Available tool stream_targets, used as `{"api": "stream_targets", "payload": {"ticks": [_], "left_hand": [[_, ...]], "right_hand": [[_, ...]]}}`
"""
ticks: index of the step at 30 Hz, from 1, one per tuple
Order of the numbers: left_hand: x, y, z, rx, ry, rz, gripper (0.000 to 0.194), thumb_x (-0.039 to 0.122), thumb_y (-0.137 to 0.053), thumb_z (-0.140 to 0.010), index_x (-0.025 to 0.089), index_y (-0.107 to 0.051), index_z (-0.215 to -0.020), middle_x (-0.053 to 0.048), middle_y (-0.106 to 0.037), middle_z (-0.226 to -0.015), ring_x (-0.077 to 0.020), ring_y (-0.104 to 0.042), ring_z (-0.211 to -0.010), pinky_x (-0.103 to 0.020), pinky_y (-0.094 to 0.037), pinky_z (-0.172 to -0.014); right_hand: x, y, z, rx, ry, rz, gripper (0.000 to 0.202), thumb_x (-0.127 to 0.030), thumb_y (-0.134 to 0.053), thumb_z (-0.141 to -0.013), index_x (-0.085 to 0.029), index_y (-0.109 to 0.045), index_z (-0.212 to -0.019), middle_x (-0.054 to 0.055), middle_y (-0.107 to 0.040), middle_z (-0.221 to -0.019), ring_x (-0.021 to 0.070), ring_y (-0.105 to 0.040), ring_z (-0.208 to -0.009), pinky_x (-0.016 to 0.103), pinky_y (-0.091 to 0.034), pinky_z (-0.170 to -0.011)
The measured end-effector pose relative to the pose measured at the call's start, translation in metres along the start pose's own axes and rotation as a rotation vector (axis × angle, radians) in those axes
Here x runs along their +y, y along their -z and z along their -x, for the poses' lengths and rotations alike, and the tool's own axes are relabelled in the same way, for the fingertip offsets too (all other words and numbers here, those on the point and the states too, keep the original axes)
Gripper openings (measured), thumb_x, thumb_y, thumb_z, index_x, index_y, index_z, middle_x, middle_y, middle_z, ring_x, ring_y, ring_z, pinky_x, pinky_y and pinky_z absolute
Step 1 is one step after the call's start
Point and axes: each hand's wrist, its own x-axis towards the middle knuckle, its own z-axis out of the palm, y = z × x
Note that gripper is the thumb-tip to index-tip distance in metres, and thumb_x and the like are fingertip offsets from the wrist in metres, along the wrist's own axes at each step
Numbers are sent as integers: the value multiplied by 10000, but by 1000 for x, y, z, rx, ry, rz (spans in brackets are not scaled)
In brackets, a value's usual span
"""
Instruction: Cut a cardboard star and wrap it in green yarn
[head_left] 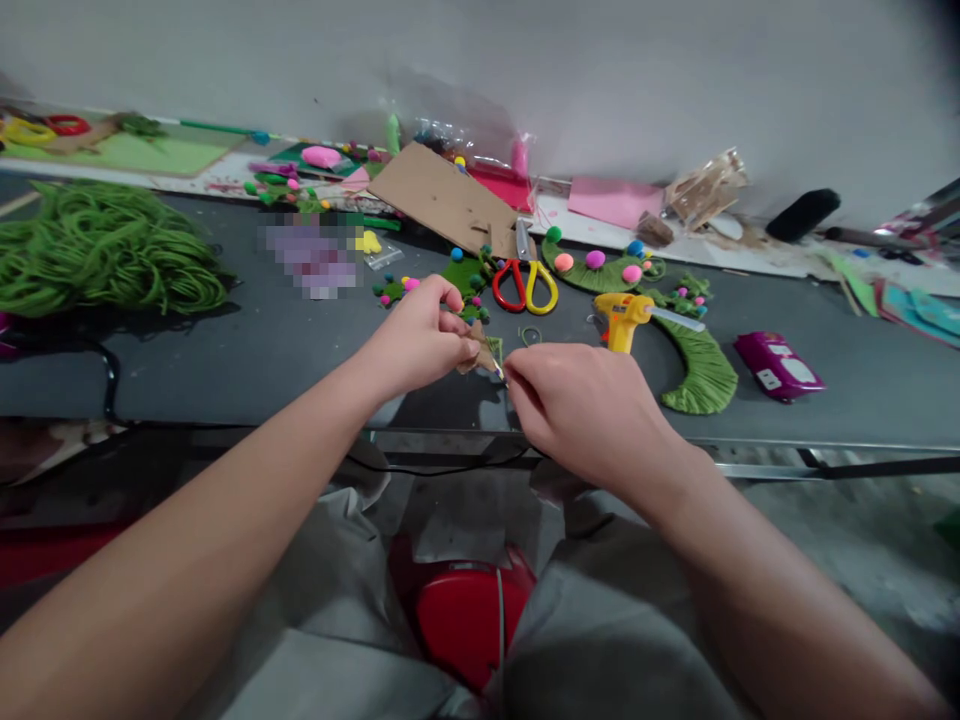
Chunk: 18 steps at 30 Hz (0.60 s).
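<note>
Left hand (431, 335) pinching cardboard piece (481, 350), purple pack (780, 367), label seemingly unreadable

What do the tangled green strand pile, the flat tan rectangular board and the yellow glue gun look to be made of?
The green strand pile: soft matte yarn, judging by its limp loops; wool or acrylic is unclear. The tan board: probably cardboard, dull, plain brown and flat. The yellow glue gun: likely hard plastic, given its smooth, evenly coloured moulded body.
</note>
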Motion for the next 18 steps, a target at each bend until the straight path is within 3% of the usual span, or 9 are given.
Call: {"api": "stream_targets", "payload": {"ticks": [4,9,18], "left_hand": [[-3,2,-3,18,-20,-6,457,-8,-666,-680,251,-363,-902,86,-570,-562,-166,-598,-519,-301,-454,-579],[2,1,-2,63,-28,81,458,-11,-688,-669,242,-370,-881,108,-501,-557,-140,-577,-524,-303,-482,-601],[8,0,-1,81,-19,184,459,-52,-684,-681,224,-378,-882,63,-591,-646,-147,-664,-619,-267,-488,-619]], "right_hand": [[7,-1,0,-8,-30,-42,246,-269,-462,-977,-200,-643,-824,56,-732,-829,226,-691,-803,321,-184,-555],[10,-3,0,-25,-17,-62,261,-274,-464,-980,-198,-631,-794,47,-730,-822,211,-681,-786,313,-194,-567],[16,-10,-2,-41,-9,-73,280,-304,-467,-985,-211,-657,-801,50,-747,-851,217,-693,-813,316,-257,-598]]}}
